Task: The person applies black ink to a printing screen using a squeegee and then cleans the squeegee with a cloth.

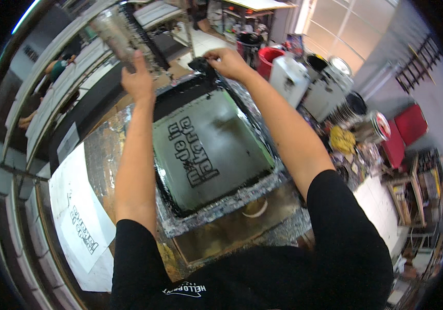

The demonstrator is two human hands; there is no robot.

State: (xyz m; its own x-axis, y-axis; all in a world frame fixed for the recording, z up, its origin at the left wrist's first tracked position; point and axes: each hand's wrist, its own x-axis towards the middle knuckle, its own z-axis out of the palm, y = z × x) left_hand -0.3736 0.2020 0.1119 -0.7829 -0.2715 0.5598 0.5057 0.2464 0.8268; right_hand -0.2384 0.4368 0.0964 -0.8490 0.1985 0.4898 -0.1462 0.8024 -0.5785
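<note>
- The left hand has its grip closed on the near end of a long, pale, ink-smeared panel, raised and tilted beyond the screen; the thumb points up along it, while the other fingers are mostly hidden.
- A black strip runs along the panel's right side.
- The right hand has a narrow, pinching grip on a black, ink-coated lump at the far edge of the screen; whether this is a rag or part of the frame, I cannot tell.
- The rectangular printing screen, with grey-green mesh and an ink-caked, silvery-grey frame, lies between the forearms, its mesh bearing dark outlined lettering.
- Beneath and left of it shows the brown, paint-stained wooden bench.
- White paper sheets overlap left of the left forearm, one with similar lettering.
- Beyond the right forearm stand a bright red plastic bucket and a white plastic container.
</note>
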